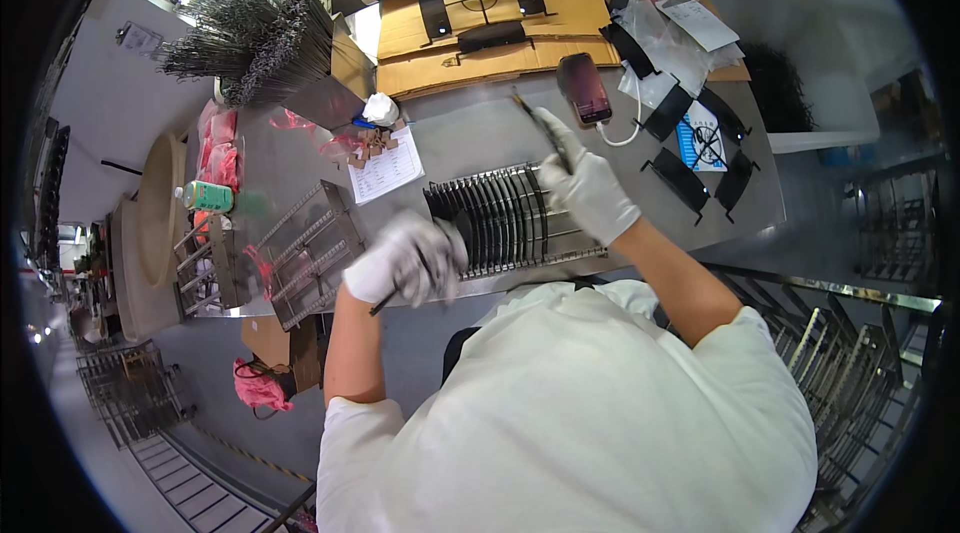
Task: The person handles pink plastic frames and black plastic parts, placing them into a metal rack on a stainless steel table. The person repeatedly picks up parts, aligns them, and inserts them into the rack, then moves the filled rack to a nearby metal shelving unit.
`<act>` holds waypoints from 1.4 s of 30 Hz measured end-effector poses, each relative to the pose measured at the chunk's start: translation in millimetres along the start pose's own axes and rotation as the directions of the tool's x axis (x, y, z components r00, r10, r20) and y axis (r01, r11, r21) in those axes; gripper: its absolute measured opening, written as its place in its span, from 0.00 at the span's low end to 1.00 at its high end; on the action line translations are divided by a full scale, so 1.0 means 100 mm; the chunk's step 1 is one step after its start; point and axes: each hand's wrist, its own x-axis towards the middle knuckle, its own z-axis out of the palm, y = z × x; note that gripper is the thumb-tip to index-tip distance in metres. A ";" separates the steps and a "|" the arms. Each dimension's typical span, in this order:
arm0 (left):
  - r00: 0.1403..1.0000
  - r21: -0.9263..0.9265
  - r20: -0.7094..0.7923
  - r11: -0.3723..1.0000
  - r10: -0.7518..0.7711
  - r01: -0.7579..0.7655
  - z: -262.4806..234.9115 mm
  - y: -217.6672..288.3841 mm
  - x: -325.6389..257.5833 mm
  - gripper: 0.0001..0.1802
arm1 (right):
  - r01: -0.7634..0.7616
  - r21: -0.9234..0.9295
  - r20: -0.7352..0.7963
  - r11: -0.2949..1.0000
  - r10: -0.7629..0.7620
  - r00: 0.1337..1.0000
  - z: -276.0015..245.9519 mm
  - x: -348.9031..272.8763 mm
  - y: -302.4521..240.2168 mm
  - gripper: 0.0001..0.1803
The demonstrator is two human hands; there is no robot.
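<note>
In my right hand (592,195), in a white glove, the fingers are closed round a slim dark stick-like tool (548,129), its thin tip pointing up and away. My left hand (412,255), also gloved, is smeared by motion. It grips a thin dark curved strip (378,309), whose end sticks out below the fingers. Between the hands stands a metal rack (575,247) holding a row of several black curved plates (500,218) on edge. My left hand is beside the row's left end, my right hand just above its right end.
Behind lies cardboard (400,38) with black parts on it. A phone (584,91) with a white cable is near my right hand. More black plates (680,178) lie at right. A metal bin of wires (270,43), a paper sheet (388,169) and an empty-looking rack (312,243) are left.
</note>
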 end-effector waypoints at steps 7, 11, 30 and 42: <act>0.177 -0.356 -0.627 -0.077 0.759 -0.931 0.63 0.94 -0.22 0.50 | -0.265 0.284 0.192 0.922 0.216 0.957 0.07 -0.12 1.48 0.35; 0.440 0.246 0.235 0.385 0.867 -0.890 1.63 1.18 0.09 0.35 | -0.611 0.153 0.321 0.777 0.545 0.774 0.20 -0.06 1.25 0.31; 0.832 0.299 -0.136 0.823 0.538 -0.483 0.47 0.39 0.75 0.25 | -0.502 0.067 0.521 0.862 0.398 0.755 0.19 -0.14 1.15 0.63; 0.859 0.327 -0.132 0.840 0.495 -0.434 0.30 0.10 0.93 0.25 | -0.543 0.097 0.545 0.834 0.412 0.731 0.21 -0.05 1.18 0.68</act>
